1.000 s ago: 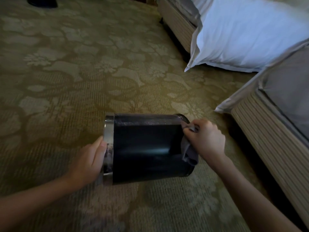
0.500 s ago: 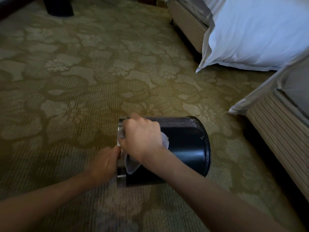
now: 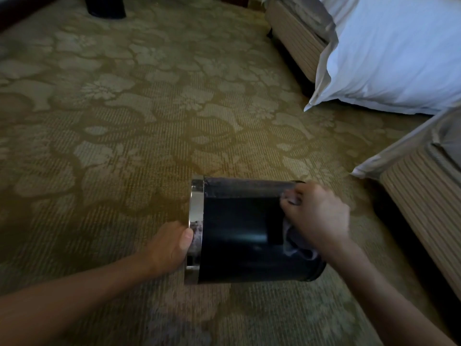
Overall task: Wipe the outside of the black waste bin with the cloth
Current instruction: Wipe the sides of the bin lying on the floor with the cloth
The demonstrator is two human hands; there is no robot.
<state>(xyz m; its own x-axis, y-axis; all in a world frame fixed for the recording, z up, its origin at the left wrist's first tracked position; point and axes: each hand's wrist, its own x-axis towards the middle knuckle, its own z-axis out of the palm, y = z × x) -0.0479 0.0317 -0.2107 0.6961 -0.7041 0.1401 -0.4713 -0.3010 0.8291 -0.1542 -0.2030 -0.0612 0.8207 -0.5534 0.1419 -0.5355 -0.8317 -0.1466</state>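
Observation:
The black waste bin [image 3: 239, 236] lies on its side on the carpet, its silver rim [image 3: 195, 216] at the left and its base at the right. My left hand [image 3: 172, 247] grips the silver rim, thumb on top. My right hand [image 3: 318, 218] holds a grey cloth [image 3: 296, 242] bunched against the bin's wall near the base end. Most of the cloth is hidden under that hand.
A patterned green carpet [image 3: 124, 133] covers the floor. A white pillow [image 3: 389, 61] leans on a bed at the upper right. A second striped bed base [image 3: 424, 203] runs along the right, close to the bin. A dark object [image 3: 106, 7] stands at the top left.
My right hand has slid the cloth along the bin from the rim end back to the base end. My left hand keeps its hold on the rim.

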